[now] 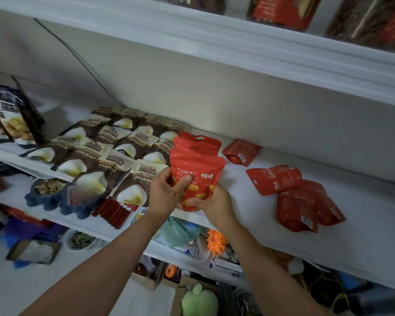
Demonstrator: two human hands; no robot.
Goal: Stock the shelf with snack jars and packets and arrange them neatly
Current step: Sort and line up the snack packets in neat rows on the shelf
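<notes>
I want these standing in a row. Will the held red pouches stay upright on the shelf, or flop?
Probably floppy: the held red pouches look like soft film, and the left hand and right hand both grip them. Likely to tip: the loose red pouches on the shelf all lie flat. Probably light: several are held together.

2 bare forearms are extended into view, the left from 7 o'clock and the right from 5 o'clock, and are brought close together near the centre. The left hand (165, 193) is curled round the 9 o'clock edge of the red packets (197, 165), with its thumb laid across their front. The right hand (214, 202) is clamped at their 5 o'clock corner, thumb pressed on the front.
</notes>
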